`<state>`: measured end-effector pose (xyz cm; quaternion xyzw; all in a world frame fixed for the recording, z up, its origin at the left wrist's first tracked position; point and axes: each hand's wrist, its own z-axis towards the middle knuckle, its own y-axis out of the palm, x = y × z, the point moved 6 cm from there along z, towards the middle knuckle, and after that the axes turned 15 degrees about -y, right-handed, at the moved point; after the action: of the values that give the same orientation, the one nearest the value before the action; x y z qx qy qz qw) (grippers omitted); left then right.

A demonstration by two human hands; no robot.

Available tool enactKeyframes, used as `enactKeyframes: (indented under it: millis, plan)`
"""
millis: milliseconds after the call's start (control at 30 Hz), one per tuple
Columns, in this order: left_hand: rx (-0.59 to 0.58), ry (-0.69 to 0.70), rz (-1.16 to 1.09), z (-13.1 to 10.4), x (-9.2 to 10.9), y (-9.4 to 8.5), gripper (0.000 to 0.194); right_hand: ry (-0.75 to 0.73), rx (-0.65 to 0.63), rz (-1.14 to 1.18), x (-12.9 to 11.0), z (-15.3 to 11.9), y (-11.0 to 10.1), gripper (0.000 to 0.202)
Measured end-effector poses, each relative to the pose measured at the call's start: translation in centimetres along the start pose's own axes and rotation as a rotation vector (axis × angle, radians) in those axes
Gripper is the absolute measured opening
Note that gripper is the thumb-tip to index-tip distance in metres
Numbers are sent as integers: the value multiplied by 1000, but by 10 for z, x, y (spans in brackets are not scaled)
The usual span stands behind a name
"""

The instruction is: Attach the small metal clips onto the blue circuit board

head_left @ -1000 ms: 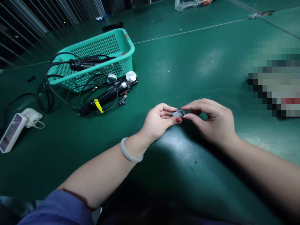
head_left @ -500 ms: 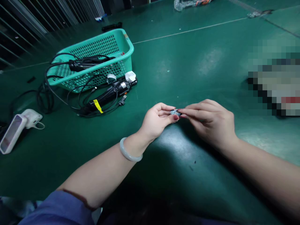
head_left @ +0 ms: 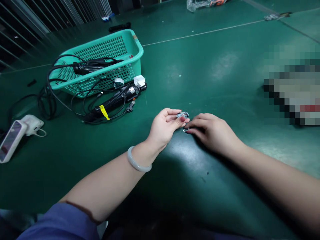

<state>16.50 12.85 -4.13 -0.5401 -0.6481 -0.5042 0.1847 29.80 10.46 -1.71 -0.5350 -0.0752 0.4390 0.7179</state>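
Observation:
Pinched between the thumb and fingers of my left hand [head_left: 165, 125] is a small grey metallic part [head_left: 183, 115]; its exact kind is too small to make out. My right hand [head_left: 212, 131] is closed just to the right and lower, close to the green tabletop. Its thumb and fingertips grip a tiny silvery-white piece [head_left: 185, 129], most of which the fingers hide. A small gap separates the two held pieces.
A turquoise plastic basket [head_left: 137, 55] with black cabled tools stands at the upper left. In front of it lies a black electric screwdriver [head_left: 112, 106] with cables. A white-cased phone [head_left: 12, 140] lies far left, and a blurred-out object [head_left: 297, 93] at right.
My right hand has drawn away from the grey part and dropped lower, now with a tiny silvery-white piece showing at its fingertips. My left hand has shifted slightly left with the grey part.

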Motion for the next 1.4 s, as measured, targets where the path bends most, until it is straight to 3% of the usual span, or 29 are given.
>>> enactKeyframes:
  millis: [133, 333, 467, 667, 900, 1033, 1200, 1400]
  plan:
    - [12, -2, 15, 0, 0, 0, 33, -93, -59, -39, -8, 2, 3, 25]
    - [22, 26, 17, 0, 0, -2, 32, -107, -71, -111, -18, 4, 2, 17]
    - [21, 23, 40, 0, 0, -1, 33, -104, -52, -94, -13, 2, -2, 24]
    - [15, 24, 48, 0, 0, -1, 34, 7, -31, -142, -4, -1, -5, 15]
    - [9, 26, 76, 0, -1, -1, 39, -50, -85, -268, -4, 5, 3, 19]
    - [2, 26, 114, -2, 0, 2, 40, -16, -31, -295, 9, -1, -13, 17]
    - [-51, -32, 178, -4, -4, 9, 37, 33, 200, -307, 2, -3, -48, 19]
    - [-76, -42, 230, -5, -6, 12, 40, -121, 124, -226, -22, 6, -39, 20]
